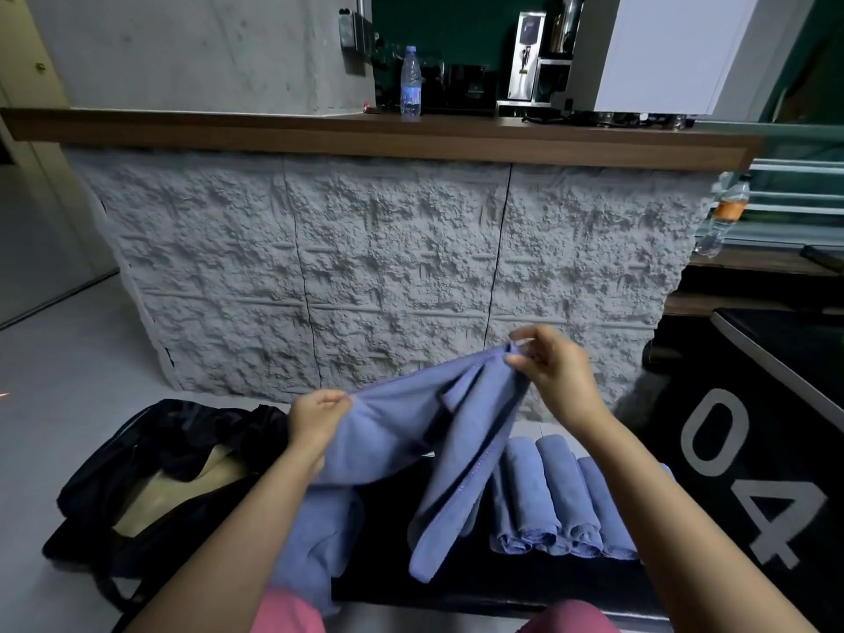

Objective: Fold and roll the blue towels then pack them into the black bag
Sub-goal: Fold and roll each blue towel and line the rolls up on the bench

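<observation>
Together, fingers [339,401] of the left hand [319,420] and right hand [555,379] pinch two corners of a blue towel [411,431], holding it up right of the black bag [155,454]; rolled towels [559,500] lie on the tabletop [388,568] farther right of that bag.

both hands hold a blue terry towel [402,431] in the air; the left hand [317,415] grips one corner and the right hand [550,370] pinches another, higher. below lie rolled blue towels [555,500] side by side, with an open black fabric bag [150,468] at left.
</observation>
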`<state>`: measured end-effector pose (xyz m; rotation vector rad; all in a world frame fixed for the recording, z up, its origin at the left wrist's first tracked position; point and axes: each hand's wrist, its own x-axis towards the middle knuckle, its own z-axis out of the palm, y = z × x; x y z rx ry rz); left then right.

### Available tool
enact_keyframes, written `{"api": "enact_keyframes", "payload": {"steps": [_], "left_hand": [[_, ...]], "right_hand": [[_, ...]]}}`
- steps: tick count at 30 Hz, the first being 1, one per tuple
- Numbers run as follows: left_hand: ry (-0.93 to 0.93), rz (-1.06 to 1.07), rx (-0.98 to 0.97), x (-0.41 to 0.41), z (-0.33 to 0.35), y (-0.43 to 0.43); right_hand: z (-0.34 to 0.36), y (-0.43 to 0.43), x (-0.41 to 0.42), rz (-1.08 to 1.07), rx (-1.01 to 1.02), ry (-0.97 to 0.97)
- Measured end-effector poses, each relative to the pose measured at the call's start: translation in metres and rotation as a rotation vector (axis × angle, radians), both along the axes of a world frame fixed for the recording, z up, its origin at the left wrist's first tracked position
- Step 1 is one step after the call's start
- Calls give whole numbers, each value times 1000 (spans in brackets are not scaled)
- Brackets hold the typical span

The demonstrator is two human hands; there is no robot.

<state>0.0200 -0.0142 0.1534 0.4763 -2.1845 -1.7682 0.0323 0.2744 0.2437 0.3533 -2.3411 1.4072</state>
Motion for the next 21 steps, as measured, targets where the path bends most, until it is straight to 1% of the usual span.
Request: {"api": "enact_keyframes", "payload": {"steps": [1, 2, 4, 6, 9, 11, 13, 16, 17, 19, 21], "left_hand": [[46, -6, 36, 0, 9, -4], [81, -31, 24, 1, 18, -4], [129, -148, -56, 4, 36, 3], [170, -295, -165, 8, 50, 20], [218, -479, -240, 12, 64, 48], [216, -508, -214, 13, 70, 57], [192, -491, -184, 13, 70, 55], [101, -461, -287, 13, 57, 37], [63, -471, -288, 14, 51, 29], [3, -496, -221, 21, 42, 16], [-36, -465, -102, 29, 37, 5]], "right_hand": [[-5, 6, -1, -4, 37, -58], [-10, 9, -2, 27, 77, -113], [-15, 3, 2, 157, 139, -183], [-18, -16, 5, 295, 212, -152], [-19, -50, 4, 382, 277, -87], [-20, -64, 2, 343, 267, -65], [-21, -67, 1, 268, 222, -79], [-26, -61, -2, 164, 124, -99], [-28, -57, -4, 139, 107, -118], [-33, -49, -6, 122, 116, -176], [-40, -41, -7, 86, 146, -204]]}}
